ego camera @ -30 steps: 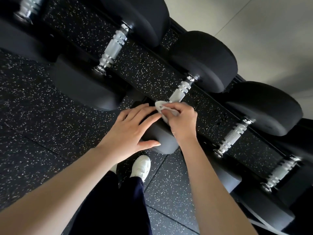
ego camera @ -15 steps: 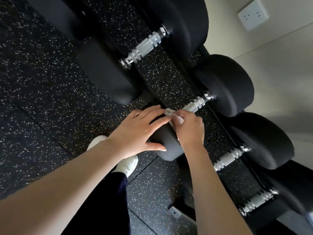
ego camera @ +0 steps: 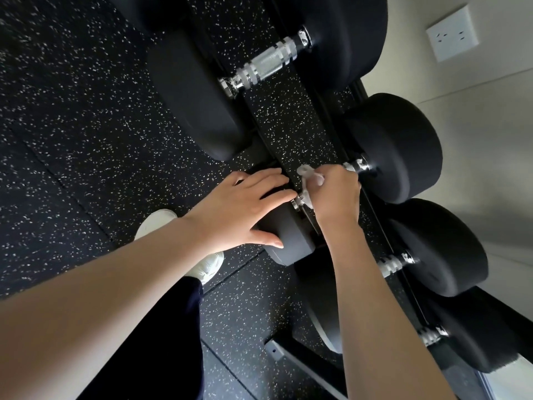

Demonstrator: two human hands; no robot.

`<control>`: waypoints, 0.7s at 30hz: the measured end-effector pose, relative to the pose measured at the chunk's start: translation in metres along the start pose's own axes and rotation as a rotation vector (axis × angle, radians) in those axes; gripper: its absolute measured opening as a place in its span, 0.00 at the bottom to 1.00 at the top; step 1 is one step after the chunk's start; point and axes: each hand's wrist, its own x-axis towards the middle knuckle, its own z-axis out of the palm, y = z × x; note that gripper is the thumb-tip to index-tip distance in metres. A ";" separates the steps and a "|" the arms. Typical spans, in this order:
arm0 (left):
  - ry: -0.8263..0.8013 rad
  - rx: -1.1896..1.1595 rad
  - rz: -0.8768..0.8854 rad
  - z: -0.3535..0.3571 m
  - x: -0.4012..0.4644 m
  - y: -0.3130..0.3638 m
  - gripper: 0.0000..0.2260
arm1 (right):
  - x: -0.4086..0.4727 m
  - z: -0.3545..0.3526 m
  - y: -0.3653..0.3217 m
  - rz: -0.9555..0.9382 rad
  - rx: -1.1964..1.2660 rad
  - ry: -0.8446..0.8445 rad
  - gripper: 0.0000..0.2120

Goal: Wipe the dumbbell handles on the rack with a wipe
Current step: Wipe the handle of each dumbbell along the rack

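Observation:
Black dumbbells with chrome knurled handles lie in a row on a black rack (ego camera: 291, 125). My right hand (ego camera: 336, 197) is closed around the handle of the middle dumbbell (ego camera: 398, 148), with a white wipe (ego camera: 310, 176) wrapped between palm and handle. Only the handle's far end (ego camera: 356, 166) and near collar show past my fingers. My left hand (ego camera: 245, 209) lies flat, fingers apart, on that dumbbell's near head (ego camera: 291, 241). The larger dumbbell's handle (ego camera: 268, 63) above is uncovered.
Two more dumbbell handles (ego camera: 393, 264) (ego camera: 431, 334) sit lower right on the rack. Speckled black rubber floor (ego camera: 72, 125) spreads to the left, with my white shoes (ego camera: 207, 267) below. A pale wall with a white socket (ego camera: 451, 33) is behind the rack.
My right hand has slid with the wipe from the near end further along the handle toward the far head. The camera view has swung and moved closer. My left hand stays on the near head.

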 end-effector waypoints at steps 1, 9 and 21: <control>0.001 -0.001 0.000 0.001 0.000 0.000 0.35 | 0.001 -0.002 0.001 -0.005 0.000 0.016 0.13; 0.001 -0.020 0.001 0.000 0.000 0.000 0.36 | 0.007 -0.009 0.007 0.017 -0.052 0.148 0.11; -0.030 -0.020 -0.006 -0.002 0.001 0.002 0.35 | -0.008 -0.003 0.026 -0.110 0.073 0.149 0.15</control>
